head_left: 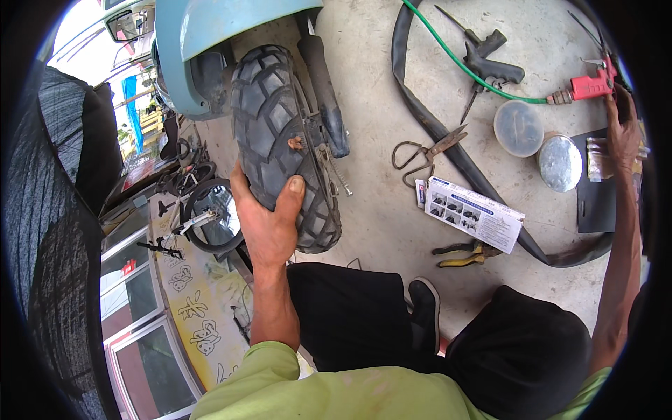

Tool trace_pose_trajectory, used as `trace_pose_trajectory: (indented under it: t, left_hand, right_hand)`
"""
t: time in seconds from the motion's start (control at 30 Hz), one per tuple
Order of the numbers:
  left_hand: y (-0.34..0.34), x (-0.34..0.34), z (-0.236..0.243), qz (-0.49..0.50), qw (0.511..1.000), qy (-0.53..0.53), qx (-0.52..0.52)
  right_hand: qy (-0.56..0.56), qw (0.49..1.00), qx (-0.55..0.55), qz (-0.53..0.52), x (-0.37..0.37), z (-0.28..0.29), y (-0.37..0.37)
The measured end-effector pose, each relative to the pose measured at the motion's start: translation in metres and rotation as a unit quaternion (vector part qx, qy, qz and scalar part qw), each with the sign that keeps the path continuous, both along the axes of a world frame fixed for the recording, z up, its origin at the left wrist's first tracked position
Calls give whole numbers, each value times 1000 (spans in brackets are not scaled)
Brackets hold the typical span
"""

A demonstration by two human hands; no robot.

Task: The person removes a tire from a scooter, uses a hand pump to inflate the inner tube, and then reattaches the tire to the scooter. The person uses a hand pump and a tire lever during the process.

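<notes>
A black knobbly scooter tyre (269,126) stands under a pale blue mudguard (238,24) at the upper left. My left hand (269,227) grips its near end, thumb on the tread and fingers round the far side. A small orange-brown strip (295,143) pokes out of the tread above my thumb. At the far right, my right hand (622,129) has its fingers around the end of a red air gun (591,85). A green hose (462,64) runs to this gun. Part of that grip is hidden at the dark picture rim.
On the concrete lie black-handled tools (493,63), scissors (430,154), yellow-black pliers (467,253), a printed white box (472,213), a clear round tub (519,128), a silver lid (560,163) and a flat black inner tube (476,168). A bicycle (210,217) stands left.
</notes>
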State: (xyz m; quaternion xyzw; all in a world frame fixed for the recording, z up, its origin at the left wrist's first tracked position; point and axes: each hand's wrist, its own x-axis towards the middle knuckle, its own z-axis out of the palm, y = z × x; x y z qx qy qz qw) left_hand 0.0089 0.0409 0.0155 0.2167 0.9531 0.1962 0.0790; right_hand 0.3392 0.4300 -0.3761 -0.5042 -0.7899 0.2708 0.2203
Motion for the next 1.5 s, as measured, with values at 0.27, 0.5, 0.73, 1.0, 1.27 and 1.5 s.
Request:
trace_pose_trajectory:
  t: [0.27, 0.5, 0.73, 1.0, 1.27, 1.5]
  left_hand:
    - [4, 2, -2, 21, 998, -26, 47]
    - [10, -2, -2, 26, 998, -32, 57]
    - [14, -6, -3, 12, 995, -25, 94]
    - [20, -19, 0, -26, 997, -25, 71]
    - [28, -37, 6, -49, 994, -76, 68]
    - [32, -46, 4, -63, 994, -70, 63]
  right_hand:
    - [-5, 1000, 17, 1, 2, -4, 2]
    - [-17, 1000, 14, -6, -1, 3, -1]
    - [4, 1000, 27, -10, -5, 6, -3]
    - [4, 1000, 12, 5, 2, -3, 2]
    - [2, 1000, 22, 1, 5, -12, 7]
    - [-1, 1000, 24, 4, 5, -8, 6]
